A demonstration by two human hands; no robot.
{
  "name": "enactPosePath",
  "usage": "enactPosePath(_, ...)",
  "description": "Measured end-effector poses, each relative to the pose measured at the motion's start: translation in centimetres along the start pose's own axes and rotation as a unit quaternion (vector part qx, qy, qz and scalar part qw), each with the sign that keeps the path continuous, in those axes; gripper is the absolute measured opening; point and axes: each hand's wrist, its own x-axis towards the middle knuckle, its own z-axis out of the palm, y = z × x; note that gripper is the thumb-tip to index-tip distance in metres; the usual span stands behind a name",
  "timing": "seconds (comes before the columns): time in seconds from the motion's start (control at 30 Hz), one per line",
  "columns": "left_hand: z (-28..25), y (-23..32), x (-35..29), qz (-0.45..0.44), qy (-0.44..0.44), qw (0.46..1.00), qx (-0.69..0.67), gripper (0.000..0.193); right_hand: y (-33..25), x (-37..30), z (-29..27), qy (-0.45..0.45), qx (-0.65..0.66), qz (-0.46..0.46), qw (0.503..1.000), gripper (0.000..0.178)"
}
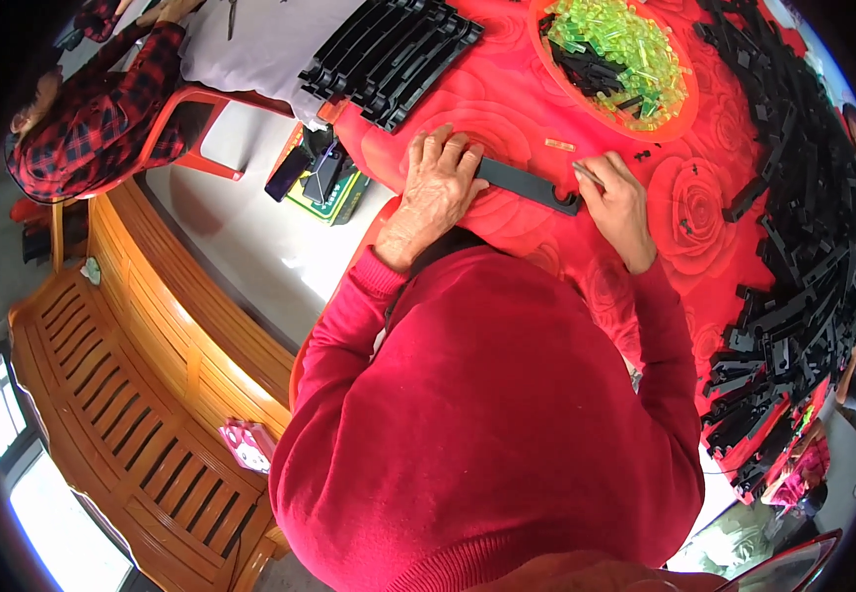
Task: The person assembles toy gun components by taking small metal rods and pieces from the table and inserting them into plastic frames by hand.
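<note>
A long black plastic part (527,185) with a curved notch near its right end lies on the red rose-patterned tablecloth in front of me. My left hand (435,183) is closed over its left end, fingers bent and hiding that end. Beside the notched end, my right hand (617,205) is held in a pinch. A thin, dull sliver shows at its fingertips, too small to name. Just beyond the part lies a small orange-yellow strip (560,145). Tiny black bits (642,154) are scattered to its right.
An orange basin (686,109) holds yellow-green translucent pieces and black parts. Black parts lie in a row (389,59) at the far left; a large heap (803,257) covers the right side. Another person in a plaid sleeve (152,79) is at far left, near a wooden bench (122,395).
</note>
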Motion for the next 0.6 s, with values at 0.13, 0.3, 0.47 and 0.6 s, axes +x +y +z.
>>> enactPosePath(0.13,0.1,0.3,-0.6,-0.017,0.002,0.999,-0.042,0.039,1.3,2.0,1.8,-0.027,-0.118,0.032,0.992,0.012)
enactPosePath(0.3,0.3,0.8,-1.9,-0.03,0.042,0.994,-0.096,0.028,2.4,2.6,2.2,-0.007,-0.131,0.035,0.991,0.013)
enactPosePath(0.47,0.5,0.9,-2.4,-0.038,0.078,0.992,-0.09,0.024,1.9,2.4,2.0,-0.01,-0.128,0.04,0.991,0.011)
enactPosePath(0.6,0.7,1.2,-2.3,-0.058,0.089,0.991,-0.078,0.023,1.0,1.7,1.1,0.017,-0.004,0.055,0.998,0.012)
